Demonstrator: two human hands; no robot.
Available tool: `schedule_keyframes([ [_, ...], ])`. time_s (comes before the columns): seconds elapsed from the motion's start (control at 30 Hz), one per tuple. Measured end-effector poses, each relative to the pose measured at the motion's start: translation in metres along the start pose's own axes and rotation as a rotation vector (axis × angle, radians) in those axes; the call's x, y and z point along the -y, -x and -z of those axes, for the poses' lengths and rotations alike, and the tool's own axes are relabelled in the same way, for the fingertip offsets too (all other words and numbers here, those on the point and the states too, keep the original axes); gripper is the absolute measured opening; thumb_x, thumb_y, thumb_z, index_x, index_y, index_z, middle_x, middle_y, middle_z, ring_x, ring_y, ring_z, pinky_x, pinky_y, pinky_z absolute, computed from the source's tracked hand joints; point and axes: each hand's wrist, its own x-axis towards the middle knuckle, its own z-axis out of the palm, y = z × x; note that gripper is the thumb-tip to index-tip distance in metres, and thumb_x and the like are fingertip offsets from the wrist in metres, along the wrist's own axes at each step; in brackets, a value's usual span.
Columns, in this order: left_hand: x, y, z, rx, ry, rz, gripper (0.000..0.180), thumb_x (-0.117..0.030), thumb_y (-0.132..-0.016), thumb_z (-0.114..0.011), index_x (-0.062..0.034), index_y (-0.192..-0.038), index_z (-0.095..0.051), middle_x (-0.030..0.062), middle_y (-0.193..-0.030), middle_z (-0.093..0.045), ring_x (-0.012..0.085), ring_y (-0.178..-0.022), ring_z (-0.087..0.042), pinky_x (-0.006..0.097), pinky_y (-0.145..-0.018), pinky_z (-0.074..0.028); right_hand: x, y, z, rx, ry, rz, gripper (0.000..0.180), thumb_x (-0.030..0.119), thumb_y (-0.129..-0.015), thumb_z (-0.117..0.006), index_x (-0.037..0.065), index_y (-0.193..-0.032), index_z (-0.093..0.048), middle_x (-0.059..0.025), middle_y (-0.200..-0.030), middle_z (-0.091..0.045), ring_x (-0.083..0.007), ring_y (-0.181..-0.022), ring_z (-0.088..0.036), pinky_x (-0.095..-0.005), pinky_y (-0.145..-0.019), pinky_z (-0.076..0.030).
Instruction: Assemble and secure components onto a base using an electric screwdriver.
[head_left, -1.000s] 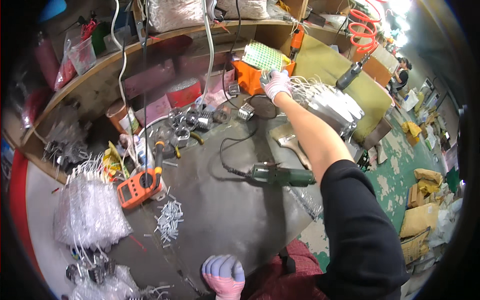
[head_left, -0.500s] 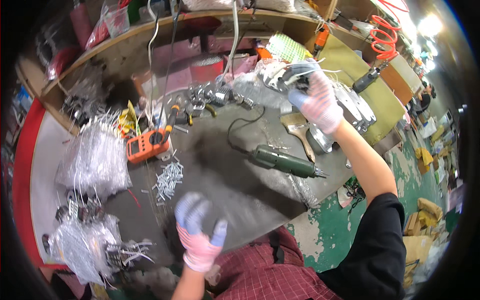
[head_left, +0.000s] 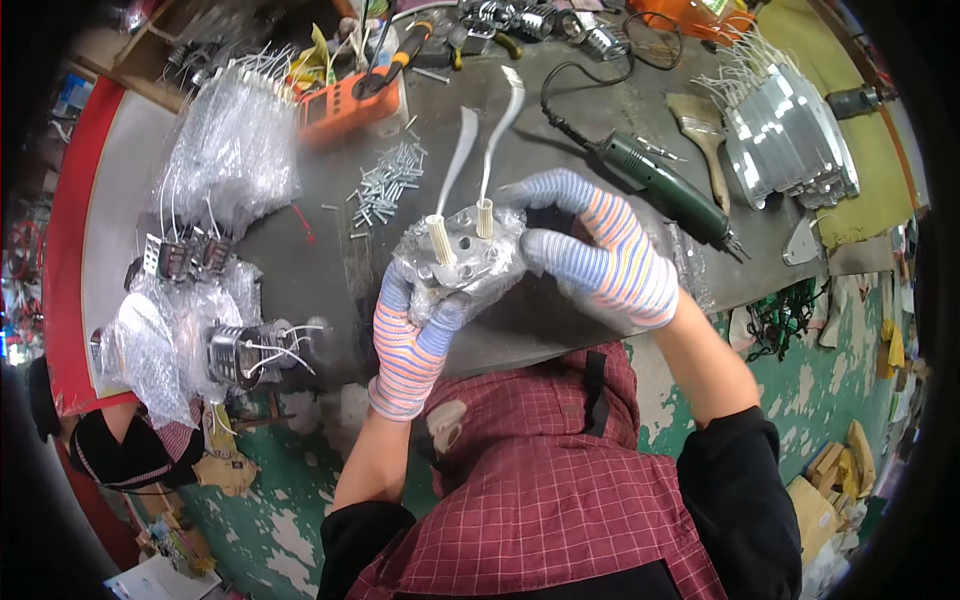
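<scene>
Nearest, low in view: a red checked apron point(head_left: 540, 480) over black sleeves. Just above it, both gloved hands up over the near edge of the dark counter point(head_left: 290, 250). Left hand point(head_left: 410, 340), striped glove, grip closed round the lower left of a plastic-wrapped metal part point(head_left: 465, 260), fingers curled underneath, thumb pressed on its front. Right hand point(head_left: 600, 250) clamped on the same part from the right, grip wrapped over its top and side. Part held between the two hands, just above the counter, tilted; two cream sleeves point(head_left: 440, 240) sticking up out of it, each trailing a pale flat lead point(head_left: 505, 110) away across the counter.

Off to the left: clear plastic bags point(head_left: 160, 340), crumpled, holding small metal coil parts with thin white wires, one such part point(head_left: 245, 350) lying open at the bag mouth. Further up, a bigger heap of bagged parts point(head_left: 230, 150), contents mostly too blurred to tell.

Mid counter: a loose scatter of small silver screws point(head_left: 385, 185), in no container. To the right, a green rotary tool point(head_left: 670, 190) with a black cord, near the right hand but apart from it. Beyond, a paintbrush point(head_left: 705, 130) beside a fanned stack of shiny metal plates point(head_left: 790, 140).

Far edge: an orange meter point(head_left: 345, 100), then a clutter of metal fittings point(head_left: 530, 20).
</scene>
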Motion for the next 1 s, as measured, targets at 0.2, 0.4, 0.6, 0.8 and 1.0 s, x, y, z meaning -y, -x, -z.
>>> schedule_keyframes([
  [0.2,-0.023,-0.013,0.003,0.017,-0.247,-0.195,0.086,-0.028,-0.086,-0.079,-0.0010,-0.151,-0.030,0.0171,-0.139,-0.051,0.0283,-0.126,-0.053,0.042,-0.110,-0.041,-0.023,0.003,-0.017,-0.173,-0.023,-0.065,0.025,0.007,-0.092,-0.065,0.002,-0.116,-0.067,-0.0046,-0.098,-0.071,-0.0113,-0.088,-0.065,-0.0264,-0.080,-0.053],
  [0.4,-0.042,-0.018,0.003,0.082,0.010,0.157,0.077,-0.023,-0.083,-0.081,-0.0013,-0.144,-0.040,0.0190,-0.135,-0.056,0.0292,-0.124,-0.057,0.042,-0.106,-0.049,-0.043,-0.003,-0.018,-0.236,0.854,0.586,0.021,0.005,-0.078,-0.072,0.003,-0.098,-0.066,-0.0096,-0.089,-0.067,-0.0293,-0.088,-0.066,-0.0403,-0.080,-0.051],
  [0.6,-0.029,0.003,0.010,0.048,-0.144,0.148,0.069,-0.012,-0.084,-0.078,0.0004,-0.141,-0.042,0.0167,-0.135,-0.056,0.0239,-0.123,-0.058,0.038,-0.104,-0.049,-0.050,0.009,-0.014,-0.266,1.155,0.789,0.032,0.012,-0.063,-0.071,0.010,-0.094,-0.067,-0.0099,-0.101,-0.066,-0.0332,-0.098,-0.063,-0.0438,-0.084,-0.050],
  [0.8,-0.027,0.001,0.003,0.056,-0.791,-0.203,0.058,-0.018,-0.079,-0.084,-0.0026,-0.122,-0.049,0.0193,-0.125,-0.056,0.0329,-0.120,-0.059,0.042,-0.097,-0.051,-0.045,0.023,-0.027,-0.092,0.037,0.200,0.027,0.014,-0.089,-0.070,0.002,-0.112,-0.061,-0.0119,-0.117,-0.064,-0.0222,-0.105,-0.062,-0.0376,-0.093,-0.049],
  [1.0,-0.006,-0.002,-0.028,0.063,-0.072,-0.135,0.096,-0.017,-0.070,-0.089,-0.0046,-0.147,-0.032,0.0186,-0.147,-0.042,0.0287,-0.133,-0.048,0.042,-0.108,-0.044,-0.055,0.028,-0.041,-0.144,-0.184,0.129,0.028,0.013,-0.098,-0.060,-0.002,-0.122,-0.060,-0.0107,-0.120,-0.063,-0.0179,-0.108,-0.060,-0.0335,-0.095,-0.048],
])
